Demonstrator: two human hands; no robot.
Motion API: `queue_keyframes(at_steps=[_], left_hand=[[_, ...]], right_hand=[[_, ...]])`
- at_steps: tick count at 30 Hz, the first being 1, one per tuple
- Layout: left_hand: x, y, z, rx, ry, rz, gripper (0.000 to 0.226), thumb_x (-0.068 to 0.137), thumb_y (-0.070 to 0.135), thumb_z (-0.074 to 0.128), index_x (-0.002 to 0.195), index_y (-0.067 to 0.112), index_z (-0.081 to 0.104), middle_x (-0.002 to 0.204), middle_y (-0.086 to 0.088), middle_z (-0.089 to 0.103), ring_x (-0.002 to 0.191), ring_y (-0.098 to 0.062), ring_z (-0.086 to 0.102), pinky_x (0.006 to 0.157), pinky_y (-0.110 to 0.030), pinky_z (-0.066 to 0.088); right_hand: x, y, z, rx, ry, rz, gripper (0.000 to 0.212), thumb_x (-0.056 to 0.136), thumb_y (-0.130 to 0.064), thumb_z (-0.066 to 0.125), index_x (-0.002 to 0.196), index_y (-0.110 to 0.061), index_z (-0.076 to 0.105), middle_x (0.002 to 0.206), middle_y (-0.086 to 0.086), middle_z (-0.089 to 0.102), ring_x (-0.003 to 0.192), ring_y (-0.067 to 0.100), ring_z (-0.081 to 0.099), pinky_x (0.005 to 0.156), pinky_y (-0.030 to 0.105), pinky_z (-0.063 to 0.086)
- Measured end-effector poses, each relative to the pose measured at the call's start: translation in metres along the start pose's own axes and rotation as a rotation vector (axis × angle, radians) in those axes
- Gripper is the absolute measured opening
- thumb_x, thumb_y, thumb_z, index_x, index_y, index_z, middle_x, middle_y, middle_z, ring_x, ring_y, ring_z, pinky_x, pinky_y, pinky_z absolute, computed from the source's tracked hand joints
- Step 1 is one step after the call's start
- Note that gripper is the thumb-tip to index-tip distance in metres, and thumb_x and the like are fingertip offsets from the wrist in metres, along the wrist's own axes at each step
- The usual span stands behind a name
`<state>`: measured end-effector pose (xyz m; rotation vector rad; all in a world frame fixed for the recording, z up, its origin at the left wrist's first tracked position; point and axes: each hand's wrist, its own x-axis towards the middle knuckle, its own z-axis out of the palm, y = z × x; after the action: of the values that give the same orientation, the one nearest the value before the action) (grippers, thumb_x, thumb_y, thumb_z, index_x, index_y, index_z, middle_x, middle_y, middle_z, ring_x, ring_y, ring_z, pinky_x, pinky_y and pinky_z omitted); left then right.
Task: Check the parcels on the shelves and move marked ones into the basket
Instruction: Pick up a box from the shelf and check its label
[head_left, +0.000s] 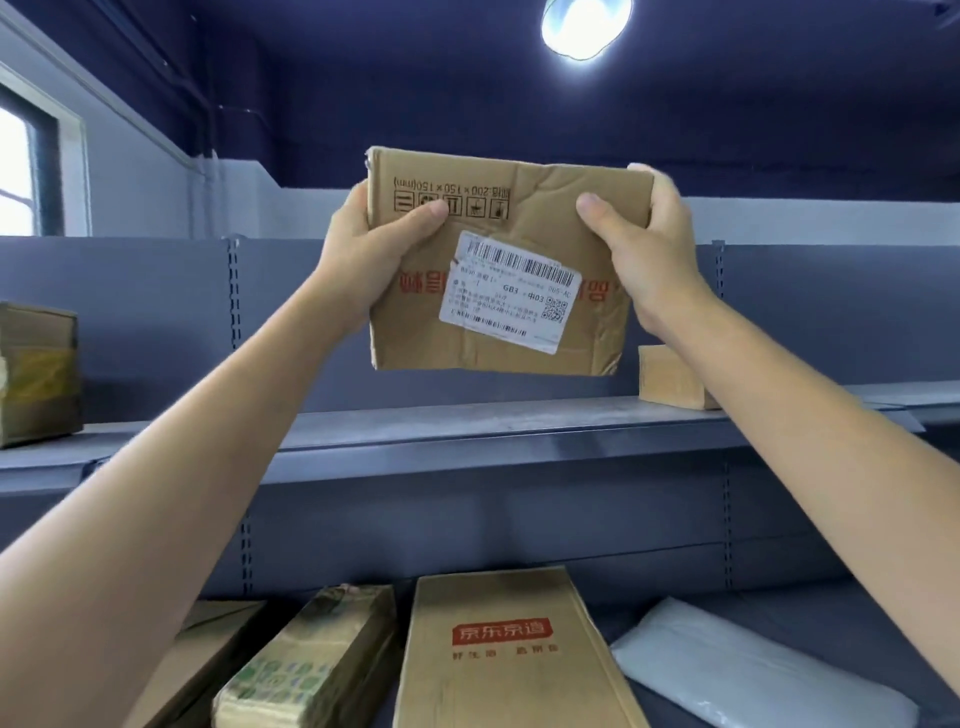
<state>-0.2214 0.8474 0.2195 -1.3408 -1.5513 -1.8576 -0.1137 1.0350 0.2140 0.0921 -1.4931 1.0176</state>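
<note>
The left hand (363, 249) and right hand (644, 249) grip one cardboard parcel (498, 234) by its sides, raised above the upper shelf (467, 421), label (511, 293) facing the camera. Checking seems mid-way: two parcels remain on that shelf, four below. No basket is in view.

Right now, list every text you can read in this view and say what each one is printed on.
"200×150×150(mm)", upside down: creased brown cardboard box held by left hand and right hand.
"GB3", "中03": white shipping label on it; the rest is too small.
Red print beside the label: mostly covered, unreadable.
"京东京造": long brown carton on the lower shelf; smaller line beneath is blurred.
</note>
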Motion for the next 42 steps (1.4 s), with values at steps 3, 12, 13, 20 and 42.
queue_keyframes(at_steps=[3,12,13,20,42], left_hand=[[-0.015,0.001,-0.015,0.024,0.025,0.001,0.018,0.082,0.029,0.066,0.097,0.026,0.057,0.098,0.007,0.07,0.085,-0.008,0.069,0.071,-0.026,0.057],[-0.041,-0.046,-0.045,0.088,0.045,-0.198,0.026,0.079,0.037,0.068,0.1,0.024,0.059,0.097,0.004,0.07,0.09,-0.015,0.068,0.078,-0.034,0.056],[-0.043,-0.053,-0.048,0.095,0.042,-0.215,0.032,0.079,0.039,0.068,0.105,0.023,0.058,0.1,0.003,0.07,0.091,-0.016,0.068,0.083,-0.037,0.055],[-0.046,-0.078,-0.058,0.169,-0.017,-0.268,0.078,0.066,0.043,0.078,0.128,0.02,0.037,0.117,0.004,0.061,0.107,-0.018,0.06,0.095,-0.045,0.048],[-0.062,-0.12,-0.151,0.763,0.049,-0.223,0.085,0.078,0.015,0.064,0.144,0.009,0.011,0.144,-0.009,0.029,0.128,-0.03,0.036,0.104,-0.041,0.035]], right_hand=[[-0.012,-0.004,0.01,-0.002,-0.026,-0.005,0.058,0.08,-0.031,0.068,0.131,-0.017,0.043,0.112,-0.007,0.059,0.103,0.007,0.057,0.088,0.025,0.049],[-0.048,0.029,0.038,-0.065,-0.147,0.129,0.055,0.082,-0.034,0.066,0.13,-0.017,0.045,0.109,-0.005,0.061,0.107,0.016,0.059,0.091,0.036,0.05],[-0.051,0.031,0.041,-0.082,-0.164,0.127,0.055,0.083,-0.034,0.066,0.13,-0.017,0.044,0.109,-0.006,0.06,0.107,0.017,0.058,0.092,0.035,0.049],[-0.066,0.048,0.055,-0.105,-0.248,0.237,0.073,0.084,-0.034,0.064,0.142,-0.021,0.022,0.126,-0.003,0.054,0.114,0.014,0.051,0.101,0.037,0.042],[-0.093,0.073,0.169,-0.47,-0.536,0.253,0.083,0.086,-0.013,0.062,0.147,-0.017,0.005,0.136,0.009,0.048,0.121,0.027,0.049,0.099,0.035,0.039]])
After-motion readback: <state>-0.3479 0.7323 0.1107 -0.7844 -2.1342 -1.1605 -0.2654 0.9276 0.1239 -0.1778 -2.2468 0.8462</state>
